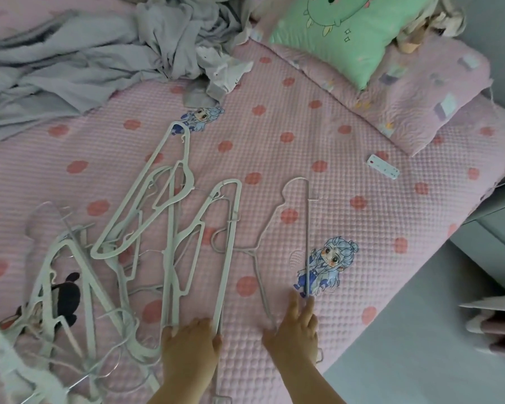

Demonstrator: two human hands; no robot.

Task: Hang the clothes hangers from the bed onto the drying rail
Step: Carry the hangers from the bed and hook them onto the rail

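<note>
A home bedroom: pink quilted bed (303,118), pillows (344,33).

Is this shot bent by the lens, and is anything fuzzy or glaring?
Head view: the wide-angle lens slightly bows the right edge of the bed; head view: light is soft and even, without glare or hard shadows; head view: the pale hangers look slightly soft, and the white shape at bottom left is blurred.
</note>
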